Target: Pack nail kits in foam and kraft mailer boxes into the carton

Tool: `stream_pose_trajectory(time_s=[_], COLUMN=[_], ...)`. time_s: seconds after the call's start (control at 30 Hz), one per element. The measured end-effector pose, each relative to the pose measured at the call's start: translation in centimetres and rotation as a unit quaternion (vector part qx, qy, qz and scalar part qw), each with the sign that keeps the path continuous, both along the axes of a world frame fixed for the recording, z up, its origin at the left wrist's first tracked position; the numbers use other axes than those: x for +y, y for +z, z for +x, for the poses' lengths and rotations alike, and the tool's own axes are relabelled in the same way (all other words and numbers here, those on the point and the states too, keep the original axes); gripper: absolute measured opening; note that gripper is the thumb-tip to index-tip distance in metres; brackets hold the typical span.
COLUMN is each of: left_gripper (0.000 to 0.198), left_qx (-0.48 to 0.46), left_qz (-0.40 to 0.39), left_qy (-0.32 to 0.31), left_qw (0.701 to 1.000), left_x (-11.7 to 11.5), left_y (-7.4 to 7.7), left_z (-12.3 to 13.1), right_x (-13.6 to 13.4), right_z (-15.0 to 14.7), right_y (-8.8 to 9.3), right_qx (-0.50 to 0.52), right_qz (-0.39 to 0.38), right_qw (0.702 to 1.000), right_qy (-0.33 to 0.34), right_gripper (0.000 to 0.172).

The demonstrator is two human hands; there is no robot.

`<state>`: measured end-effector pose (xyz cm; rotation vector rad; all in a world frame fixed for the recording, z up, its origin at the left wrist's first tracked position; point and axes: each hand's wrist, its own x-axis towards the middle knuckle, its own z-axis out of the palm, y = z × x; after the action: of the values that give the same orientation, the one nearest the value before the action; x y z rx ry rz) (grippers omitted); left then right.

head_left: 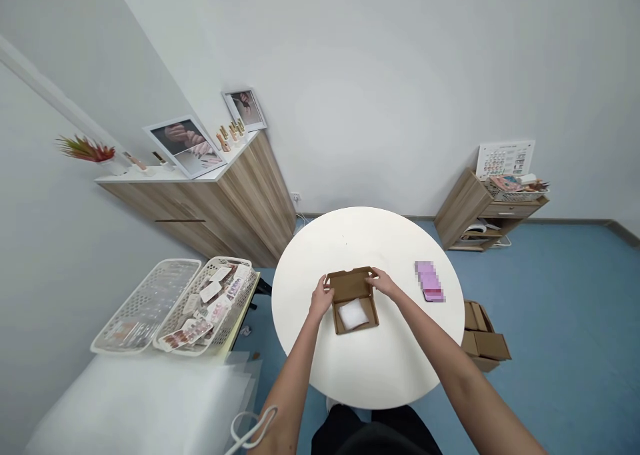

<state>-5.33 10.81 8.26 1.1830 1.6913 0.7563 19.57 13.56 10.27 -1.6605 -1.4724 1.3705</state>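
Observation:
A small brown cardboard box (373,312) stands on the white round table (380,368) with its lid raised. Inside lies a white, padded-looking packet (353,314). At the lid's left side, my left hand (321,298) has its fingers closed on the edge. My right hand (383,282) grips the lid's upper right corner, thumb on the inner face. Both hands hold the lid upright, tilted back from the box. What the packet contains cannot be seen.
A blurred purple item (430,282) lies on the table's right. Cardboard boxes (484,338) sit on the floor at right. Two white baskets (163,268) with packaged pieces stand at left, near a wooden cabinet (260,195). A small shelf unit (457,205) is against the wall.

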Motion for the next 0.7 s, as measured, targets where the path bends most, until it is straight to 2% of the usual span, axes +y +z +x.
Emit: stream_pose_trajectory(time_s=[0.07,0.17,0.3,0.4,0.53,0.7], left_gripper=[0.058,0.045,0.041,0.051,0.064,0.076], left_qx=[0.012,0.027,0.034,0.037,0.081,0.108], left_qz=[0.052,0.143,0.191,0.195,0.189,0.172], left_qy=[-0.019,-0.044,-0.070,-0.089,-0.112,-0.126], left_qw=[0.998,0.988,0.978,0.976,0.972,0.971], left_x=[-1.3,-3.9,-7.6,-10.3,-13.7,-17.0], left_y=[0.3,0.2,-1.2,-2.7,-4.5,-6.8], left_z=[0.3,0.7,0.8,0.6,0.6,1.3], right_x=[-1.4,-3.9,-8.1,-11.3,-15.3,-18.8], right_z=[0.3,0.6,1.0,1.2,1.1,0.4], right_y=[0.3,0.3,-0.6,-2.3,-5.0,-8.6], right_qx=[-0.036,-0.106,-0.148,-0.164,-0.216,-0.257], right_qz=[0.059,0.098,0.143,0.175,0.208,0.212], right_qw=[0.997,0.989,0.977,0.968,0.953,0.942], right_qy=[0.018,0.024,0.059,0.075,0.050,0.032], right_gripper=[0.028,0.028,0.042,0.054,0.061,0.069])
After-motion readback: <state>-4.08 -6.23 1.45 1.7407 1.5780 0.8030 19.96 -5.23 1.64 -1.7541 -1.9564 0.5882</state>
